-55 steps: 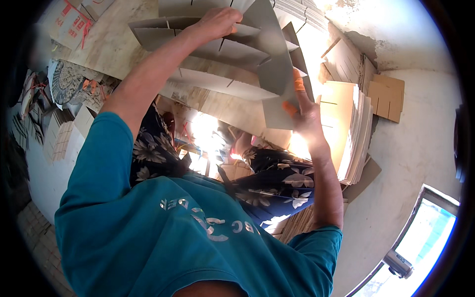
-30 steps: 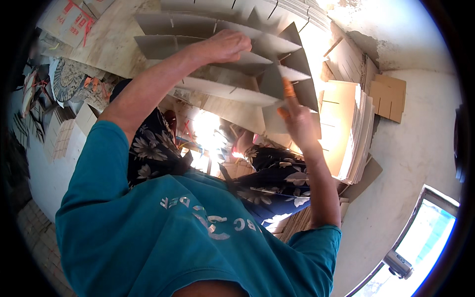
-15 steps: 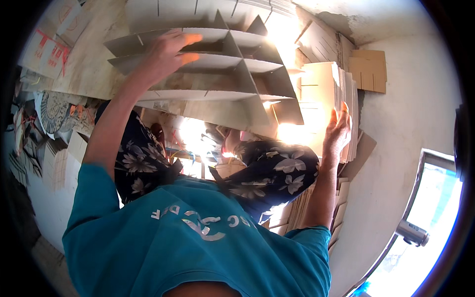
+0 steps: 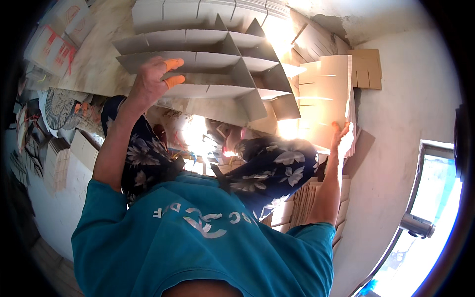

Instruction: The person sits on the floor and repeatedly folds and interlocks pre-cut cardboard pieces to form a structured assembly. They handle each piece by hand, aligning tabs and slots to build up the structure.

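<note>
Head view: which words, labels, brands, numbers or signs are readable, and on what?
Wording not copied here.
Teal fabric shirt: silvery letters, legible, upside down, beside emblem.
Pale cardboard box, upper left: red print, mostly blurred.
Pale cardboard behind it: round red mark, blurred.
Grey cylinder, lower right: any marking too small.

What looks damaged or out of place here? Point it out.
The wall looks damaged: a ragged grey patch at the upper right interrupts its pale surface, perhaps where coating flaked off. The cardboard divider shows no obvious damage.
</note>
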A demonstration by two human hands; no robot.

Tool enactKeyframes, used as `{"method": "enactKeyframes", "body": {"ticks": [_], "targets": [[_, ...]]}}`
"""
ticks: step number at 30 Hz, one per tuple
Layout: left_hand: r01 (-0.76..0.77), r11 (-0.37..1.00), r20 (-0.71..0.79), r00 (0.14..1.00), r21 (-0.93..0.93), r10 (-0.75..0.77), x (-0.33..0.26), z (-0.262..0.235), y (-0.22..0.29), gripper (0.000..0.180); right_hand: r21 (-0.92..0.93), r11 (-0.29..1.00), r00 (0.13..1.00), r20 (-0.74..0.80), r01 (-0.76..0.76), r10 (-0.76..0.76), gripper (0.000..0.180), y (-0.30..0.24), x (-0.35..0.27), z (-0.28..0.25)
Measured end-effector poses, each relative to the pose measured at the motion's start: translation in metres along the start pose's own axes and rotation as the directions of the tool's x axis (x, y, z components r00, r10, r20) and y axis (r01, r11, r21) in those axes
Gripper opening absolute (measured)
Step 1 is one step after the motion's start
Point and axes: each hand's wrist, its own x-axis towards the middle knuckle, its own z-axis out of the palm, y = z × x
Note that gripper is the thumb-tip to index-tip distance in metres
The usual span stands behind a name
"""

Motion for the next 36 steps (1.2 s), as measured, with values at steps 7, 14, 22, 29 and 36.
{"method": "enactKeyframes", "body": {"ticks": [7, 14, 22, 29, 36], "targets": [[-0.116, 0.983, 0.042, 0.993, 0.144, 0.111, -0.016, 0.011, 0.000, 0.036, 0.204, 0.864, 0.827, -0.452, 0.460, -0.334, 0.037, -0.155, -0.027, -0.056], [-0.163, 0.980, 0.118, 0.982, 0.118, 0.149, -0.025, 0.029, -0.006, 0.031, 0.805, 0.543, 0.748, 0.205, 0.238, -0.631, 0.048, -0.269, -0.061, -0.032], [-0.156, 0.969, 0.117, 0.984, 0.190, 0.135, -0.025, 0.043, -0.019, 0.017, 0.751, 0.601, 0.719, 0.257, 0.272, -0.646, 0.060, -0.315, -0.069, -0.011], [-0.096, 0.984, 0.090, 0.992, 0.151, 0.083, -0.019, 0.044, -0.026, 0.011, 0.595, 0.598, 0.639, 0.176, 0.536, -0.748, 0.071, -0.315, -0.055, -0.012], [-0.108, 0.988, 0.080, 0.992, 0.113, 0.099, -0.015, 0.044, -0.026, 0.011, 0.679, 0.682, 0.733, 0.313, 0.273, -0.605, 0.066, -0.323, -0.060, -0.010]]}}
